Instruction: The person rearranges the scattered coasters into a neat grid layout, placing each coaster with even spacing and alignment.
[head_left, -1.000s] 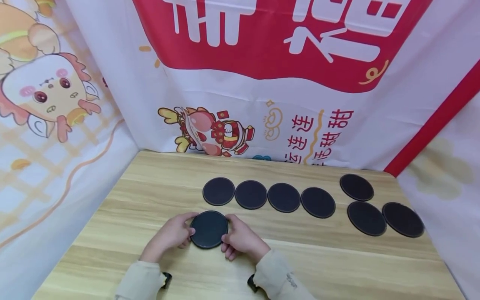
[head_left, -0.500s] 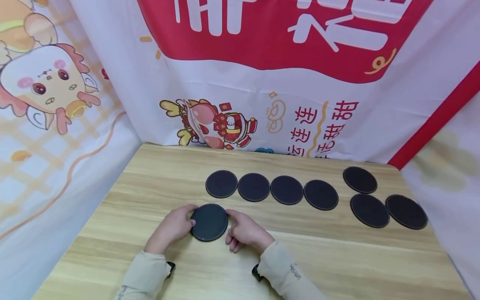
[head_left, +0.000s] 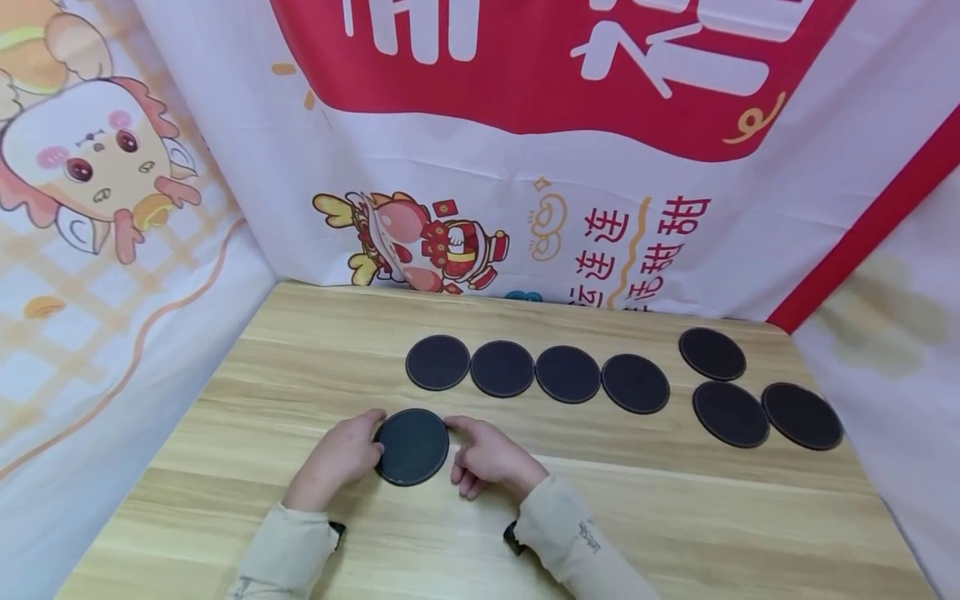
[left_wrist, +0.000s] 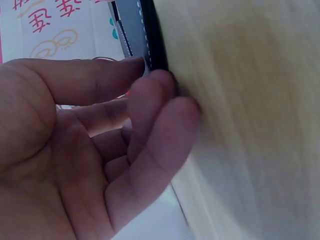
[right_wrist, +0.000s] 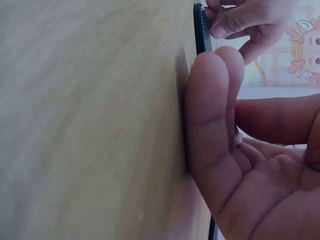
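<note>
1. Here's the wooden table [head_left: 720, 525], stretching wide to the right, its left edge well apart from the hands.
2. A four-disc row [head_left: 502, 368] runs just beyond, a narrow strip of wood between!
3. Three discs [head_left: 731, 414] sit by the right edge.
4. Left hand [head_left: 343, 454] pinches a rim; right hand [head_left: 489, 458] points its index at the opposite rim, contact unclear, other fingers curled.
5. The near disc [head_left: 412, 447] lies between both hands.

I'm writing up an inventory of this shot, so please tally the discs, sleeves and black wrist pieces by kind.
Discs: 8 (tops seen; I can't tell if any lie beneath)
Sleeves: 2
Wrist pieces: 2
Total: 12
</note>
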